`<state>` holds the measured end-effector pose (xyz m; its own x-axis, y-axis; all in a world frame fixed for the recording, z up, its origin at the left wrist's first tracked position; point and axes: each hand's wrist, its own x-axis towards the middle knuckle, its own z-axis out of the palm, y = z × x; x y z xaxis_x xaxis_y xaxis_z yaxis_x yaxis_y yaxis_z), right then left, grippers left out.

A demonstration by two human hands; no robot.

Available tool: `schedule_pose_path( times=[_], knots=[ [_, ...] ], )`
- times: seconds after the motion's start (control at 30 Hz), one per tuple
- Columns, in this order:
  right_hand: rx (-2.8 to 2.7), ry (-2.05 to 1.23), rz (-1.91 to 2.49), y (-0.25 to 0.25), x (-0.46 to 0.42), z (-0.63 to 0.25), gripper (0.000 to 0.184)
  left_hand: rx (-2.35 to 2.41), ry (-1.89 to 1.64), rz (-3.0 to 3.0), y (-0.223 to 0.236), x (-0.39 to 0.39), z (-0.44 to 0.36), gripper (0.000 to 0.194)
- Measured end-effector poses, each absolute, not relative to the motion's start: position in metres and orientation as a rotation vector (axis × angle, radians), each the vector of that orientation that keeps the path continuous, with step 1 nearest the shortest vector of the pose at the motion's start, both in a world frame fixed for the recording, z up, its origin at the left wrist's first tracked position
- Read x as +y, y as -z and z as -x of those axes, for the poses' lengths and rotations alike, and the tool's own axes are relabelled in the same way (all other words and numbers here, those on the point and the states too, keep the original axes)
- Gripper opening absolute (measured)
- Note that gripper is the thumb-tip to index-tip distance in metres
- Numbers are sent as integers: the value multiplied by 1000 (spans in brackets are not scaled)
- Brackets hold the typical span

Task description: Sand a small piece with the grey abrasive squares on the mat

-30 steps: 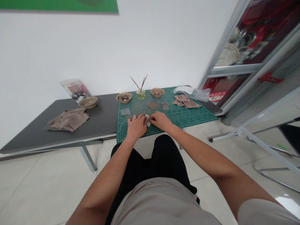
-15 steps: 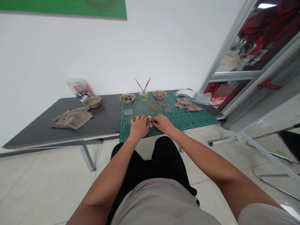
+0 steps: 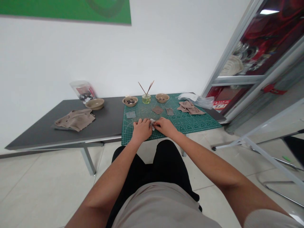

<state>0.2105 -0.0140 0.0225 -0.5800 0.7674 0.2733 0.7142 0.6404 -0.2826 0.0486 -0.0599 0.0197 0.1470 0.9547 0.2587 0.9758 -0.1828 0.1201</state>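
Near the front edge of the green cutting mat (image 3: 199,125), a small crumpled white piece (image 3: 152,121), perhaps paper or cloth, lies between my two hands. My left hand (image 3: 142,129) rests low on the mat with its fingers bent, thumb side pressed on the piece's left edge. From the other side, my right hand (image 3: 165,126) pinches it between thumb and fingertips. Just beyond the hands are a grey-blue square (image 3: 131,114), a brown patch (image 3: 157,110) and a small grey rectangle (image 3: 169,111). Most of the white piece is hidden by my fingers.
Along the wall stand a bowl of dark pebble-like pieces (image 3: 130,101), a glass jar with thin sticks (image 3: 146,99) and another bowl (image 3: 162,98). Brown cloth (image 3: 190,108) and plastic bags (image 3: 201,100) lie right; cloth (image 3: 75,119), a bowl (image 3: 95,104) and a clear tub (image 3: 83,91) left.
The view has shifted slightly, so the whole scene sits a little lower. Both hands stay at the white piece, with no clear change in their hold.
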Motion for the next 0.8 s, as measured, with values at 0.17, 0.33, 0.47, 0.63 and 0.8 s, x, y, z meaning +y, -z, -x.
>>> schedule_pose_path(
  times=[0.17,0.33,0.47,0.63,0.8],
  knots=[
    [-2473,-144,1285,-26,-8,-204,21,-1992,414,2333,-22,-61,-47,35],
    [-2487,-146,1257,-22,-17,-198,20,-1999,413,2332,-23,-61,-47,35],
    [-2502,-197,1213,-23,-19,-211,19,-1981,410,2354,-23,-61,-48,37],
    [-2451,-172,1324,-26,-10,-205,21,-1989,410,2347,-24,-62,-47,37],
    [-2470,-207,1280,-24,-15,-204,21,-1985,399,2352,-24,-61,-45,38]
  ],
)
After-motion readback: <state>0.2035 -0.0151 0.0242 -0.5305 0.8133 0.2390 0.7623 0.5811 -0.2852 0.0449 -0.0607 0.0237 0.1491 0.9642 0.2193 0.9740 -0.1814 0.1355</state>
